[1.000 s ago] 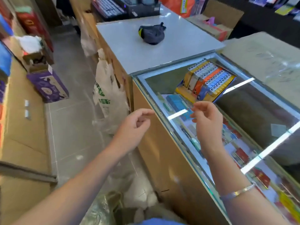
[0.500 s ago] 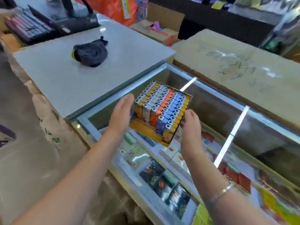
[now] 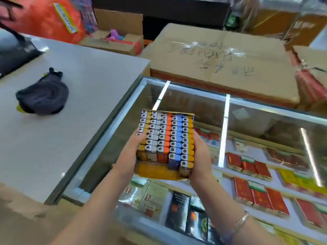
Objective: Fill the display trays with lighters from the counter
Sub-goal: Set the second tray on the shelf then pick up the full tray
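Holding the display tray (image 3: 160, 171) between both hands, you have it in the middle of the frame, above the glass counter (image 3: 247, 110). Your left hand (image 3: 131, 152) grips the tray's left side, with the fingers curled over the tops of the lighters (image 3: 167, 138) there. Your right hand (image 3: 200, 156) grips the right side, with the thumb up along the edge. The tray is yellow and tilted toward you. The lighters stand in it in rows of yellow, grey, orange, blue and yellow again, and their metal tops face up.

A silver bracelet (image 3: 241, 220) sits on your right wrist, at the lower right. Under the glass lie red packs (image 3: 247, 167) on the right and dark packs (image 3: 178, 213) at the bottom. To the left is a grey worktop (image 3: 88, 85), and a dark cloth bag (image 3: 43, 97) lies on it at the left edge. Beyond the glass, at the upper right, sits a big cardboard box (image 3: 221, 59) with writing on top. A red sack (image 3: 47, 16) is at the upper left.
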Action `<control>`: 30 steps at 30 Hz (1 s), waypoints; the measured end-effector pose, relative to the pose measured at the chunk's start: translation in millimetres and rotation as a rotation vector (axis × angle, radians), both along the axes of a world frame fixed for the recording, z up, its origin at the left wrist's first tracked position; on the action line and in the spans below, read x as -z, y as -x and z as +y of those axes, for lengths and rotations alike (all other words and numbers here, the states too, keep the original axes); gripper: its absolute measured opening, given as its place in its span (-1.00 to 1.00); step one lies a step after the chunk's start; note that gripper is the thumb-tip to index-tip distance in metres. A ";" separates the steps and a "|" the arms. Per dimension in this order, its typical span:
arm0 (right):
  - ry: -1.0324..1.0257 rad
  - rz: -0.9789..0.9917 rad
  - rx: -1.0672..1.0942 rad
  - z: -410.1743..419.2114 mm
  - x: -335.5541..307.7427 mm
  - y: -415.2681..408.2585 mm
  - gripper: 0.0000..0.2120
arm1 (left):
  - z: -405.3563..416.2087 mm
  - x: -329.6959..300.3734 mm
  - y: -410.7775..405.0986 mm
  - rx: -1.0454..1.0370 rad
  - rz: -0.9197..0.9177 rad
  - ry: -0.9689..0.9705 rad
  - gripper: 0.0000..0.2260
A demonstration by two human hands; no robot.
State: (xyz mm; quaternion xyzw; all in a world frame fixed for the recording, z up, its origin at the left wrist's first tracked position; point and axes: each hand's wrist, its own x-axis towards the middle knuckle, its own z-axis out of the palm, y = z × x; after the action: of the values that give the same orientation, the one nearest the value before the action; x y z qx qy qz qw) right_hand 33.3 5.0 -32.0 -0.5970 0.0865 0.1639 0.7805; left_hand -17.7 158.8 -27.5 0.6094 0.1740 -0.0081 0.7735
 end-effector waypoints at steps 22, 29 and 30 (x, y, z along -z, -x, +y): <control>-0.250 -0.086 0.619 -148.9 -42.4 91.4 -0.49 | -151.1 -23.9 -31.1 0.692 -0.124 0.073 -0.47; -0.308 -0.134 1.000 -253.9 -41.2 152.8 -0.51 | -285.8 -29.8 -6.6 0.972 -0.136 0.090 -0.58; -0.305 -0.146 1.046 -270.0 -40.7 163.6 -0.51 | -306.0 -29.4 -0.5 1.005 -0.129 0.092 -0.59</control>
State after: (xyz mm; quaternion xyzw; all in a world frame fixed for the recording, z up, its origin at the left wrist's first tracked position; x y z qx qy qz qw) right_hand -130.4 -265.0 8.8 -0.3643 0.2927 -0.2770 0.8396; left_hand -17.2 -147.2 1.9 0.5824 -0.1895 -0.3491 0.7093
